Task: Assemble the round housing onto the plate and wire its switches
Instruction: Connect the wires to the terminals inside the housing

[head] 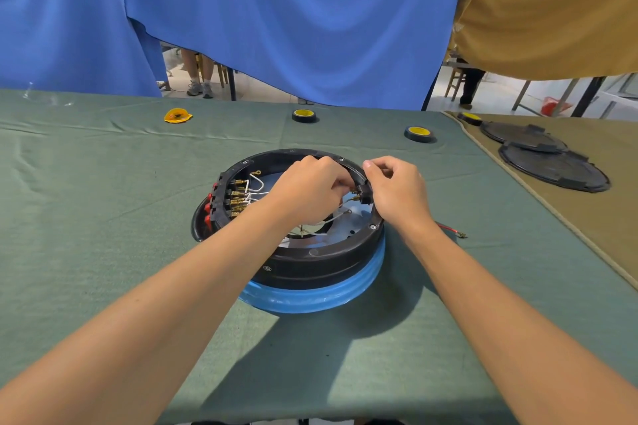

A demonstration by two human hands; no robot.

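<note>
Black round housing (310, 262): sits on the blue-wrapped plate (310, 298), mid-table on the green cloth (103, 217), open side up so the wiring inside stays reachable.
Left hand (307, 186): reaches inside the ring, fingertips pinching a brass terminal (354, 190) at the small switch (364, 195) on the right wall, apparently seating it.
Right hand (397, 190): fingers curled over the rim from outside, gripping the housing at that switch, likely bracing it against the push.
Switch bank (221, 200): left wall, red rockers facing outward, white wires (257, 183) on its terminals.
Red wire (448, 229): loose on the cloth beside the housing, probably awaiting its turn.
Tape rolls (303, 115): far edge, well apart.
</note>
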